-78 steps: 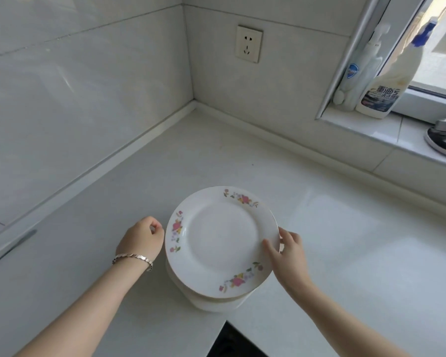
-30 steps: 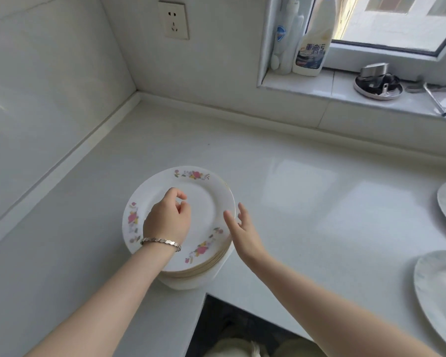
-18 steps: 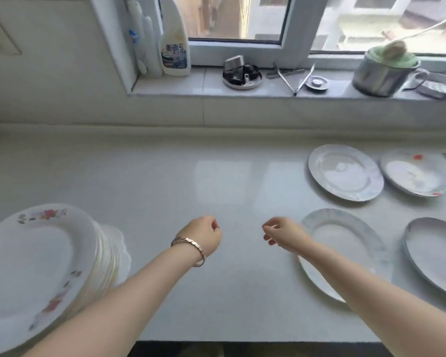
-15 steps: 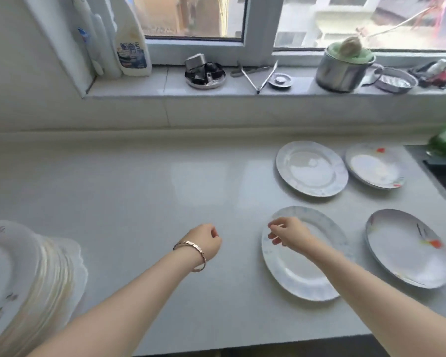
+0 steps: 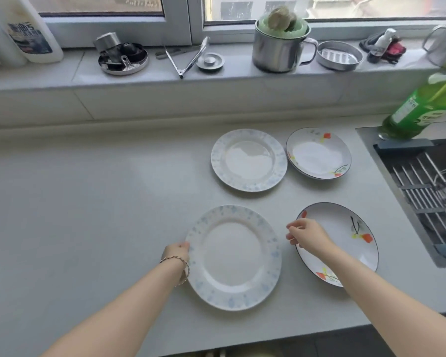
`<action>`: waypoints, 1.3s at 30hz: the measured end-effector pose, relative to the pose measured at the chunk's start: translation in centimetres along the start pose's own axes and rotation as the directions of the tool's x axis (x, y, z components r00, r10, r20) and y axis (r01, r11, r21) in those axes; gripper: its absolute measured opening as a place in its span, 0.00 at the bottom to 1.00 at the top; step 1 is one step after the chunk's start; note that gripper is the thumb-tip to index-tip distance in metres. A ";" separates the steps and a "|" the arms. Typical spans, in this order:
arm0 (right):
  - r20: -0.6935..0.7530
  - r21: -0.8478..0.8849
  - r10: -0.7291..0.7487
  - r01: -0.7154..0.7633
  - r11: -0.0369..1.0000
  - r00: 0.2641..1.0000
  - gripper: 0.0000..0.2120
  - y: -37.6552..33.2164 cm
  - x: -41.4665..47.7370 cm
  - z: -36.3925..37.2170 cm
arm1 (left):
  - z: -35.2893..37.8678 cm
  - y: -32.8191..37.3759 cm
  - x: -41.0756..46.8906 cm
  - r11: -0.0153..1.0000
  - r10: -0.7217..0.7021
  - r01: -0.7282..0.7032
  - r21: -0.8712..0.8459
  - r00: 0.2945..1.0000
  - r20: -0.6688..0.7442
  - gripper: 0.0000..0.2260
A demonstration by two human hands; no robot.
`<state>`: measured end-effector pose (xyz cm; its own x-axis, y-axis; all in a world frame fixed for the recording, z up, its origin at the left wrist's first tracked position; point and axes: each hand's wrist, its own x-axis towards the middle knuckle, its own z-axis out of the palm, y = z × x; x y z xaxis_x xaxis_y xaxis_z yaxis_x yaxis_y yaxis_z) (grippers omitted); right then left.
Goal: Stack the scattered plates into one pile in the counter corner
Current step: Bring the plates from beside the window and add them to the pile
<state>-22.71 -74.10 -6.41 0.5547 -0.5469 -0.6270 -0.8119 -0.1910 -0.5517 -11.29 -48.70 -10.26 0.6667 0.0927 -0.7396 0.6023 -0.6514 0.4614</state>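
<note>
Gold bracelet (image 5: 176,258) on the wrist, and just past it the left hand (image 5: 177,251) now sits at the left rim of the near blue-dotted plate (image 5: 233,257); its fingers are curled and the thumb touches the rim, but I cannot tell if it has a real hold yet; half a second ago this hand hung in the air, well to the left of the plate. The right hand (image 5: 304,234) has moved too; it was over the left side of this same plate, and now it hangs just past the plate's right rim, above the edge of the near flower plate (image 5: 355,253); its fingers are loosely bent and hold nothing.

So the hands now stand one on each side of the near blue-dotted plate; I think this plate goes next, and the lift has not begun, for it lies flat on the counter (image 5: 88,202).

Further out, the far blue-dotted plate (image 5: 249,159) and the far flower plate (image 5: 318,153) lie flat side by side, so close that I cannot tell if they touch; the sink (image 5: 422,189) is off to the right, and a green bottle (image 5: 420,109) stands behind it.

The pile showed at the left edge a moment ago; now it is out of view, since the head has turned right; four plates here are not yet on it, so each one means a trip back to the corner.
</note>
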 end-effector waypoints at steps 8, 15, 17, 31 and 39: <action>-0.024 -0.082 -0.111 0.108 0.991 0.994 0.10 -0.9 0.9 0.0 | -0.7 -0.6 -1.6 0.963 0.093 -0.149 -0.226 0.967 -0.239 0.10; 0.112 -0.346 -0.242 0.266 0.900 0.964 0.13 -6.0 0.0 4.4 | -8.4 -1.6 -2.4 0.877 0.001 -0.214 -0.430 0.896 -0.444 0.10; 0.156 -0.420 -0.303 0.341 0.841 0.940 0.14 -8.6 -0.9 6.5 | -11.9 -2.2 -2.7 0.821 -0.056 -0.222 -0.526 0.885 -0.462 0.11; 0.378 -0.408 -0.559 0.675 0.615 0.738 0.11 -27.4 -12.5 32.3 | -42.3 -17.8 -2.8 0.770 -0.297 -0.307 -0.559 0.604 -0.740 0.09; 0.418 -0.440 -0.532 0.677 0.591 0.736 0.12 -31.7 -17.3 43.0 | -51.2 -26.4 -0.1 0.752 -0.363 -0.276 -0.599 0.586 -0.725 0.10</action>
<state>1.22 -23.56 -1.69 0.9167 0.0395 -0.3976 -0.1843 -0.8411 -0.5085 -4.77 7.08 2.72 0.4903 0.8364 -0.2451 0.5315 -0.0641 0.8447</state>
